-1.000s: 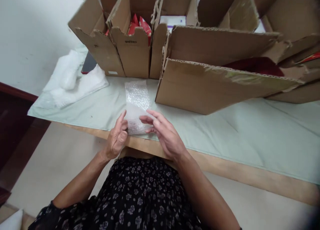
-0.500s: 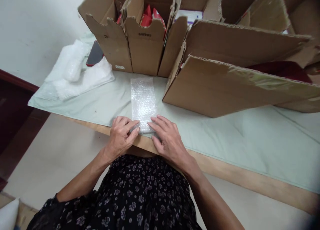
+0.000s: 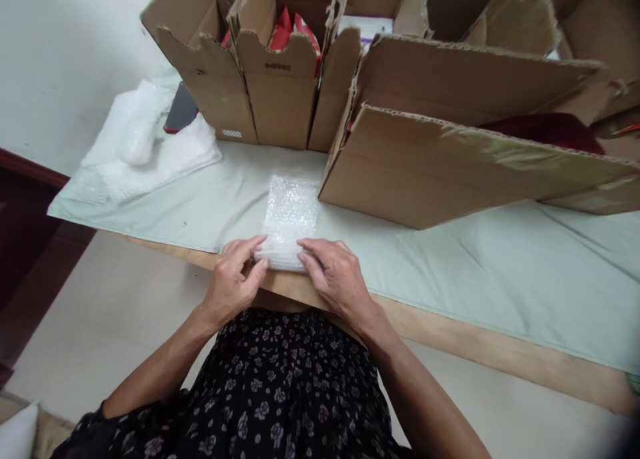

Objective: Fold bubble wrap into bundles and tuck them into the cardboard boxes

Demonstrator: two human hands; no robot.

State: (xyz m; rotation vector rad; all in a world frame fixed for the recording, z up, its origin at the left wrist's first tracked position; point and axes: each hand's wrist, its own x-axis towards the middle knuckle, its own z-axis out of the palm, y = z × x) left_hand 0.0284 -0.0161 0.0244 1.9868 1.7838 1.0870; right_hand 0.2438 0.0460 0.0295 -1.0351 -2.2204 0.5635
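A sheet of clear bubble wrap point(image 3: 293, 209) lies on the pale green cloth at the table's front edge, its near end folded or rolled into a thicker band. My left hand point(image 3: 235, 276) pinches the left end of that band between thumb and index finger. At the right end, my right hand point(image 3: 337, 272) grips it the same way, thumb toward me and fingers on top. Whether anything is inside the fold cannot be made out.
Cut cardboard boxes point(image 3: 280, 92) stand in a row at the back, some with red packets point(image 3: 285, 32) inside. A larger cardboard box point(image 3: 425, 166) stands to the right. More bubble wrap point(image 3: 170, 159) lies at the left beside a dark phone-like object point(image 3: 181, 109).
The near end of the bubble wrap has been folded over, so the flat part is shorter and its far edge is closer to me. Both hands now pinch the fold's ends.
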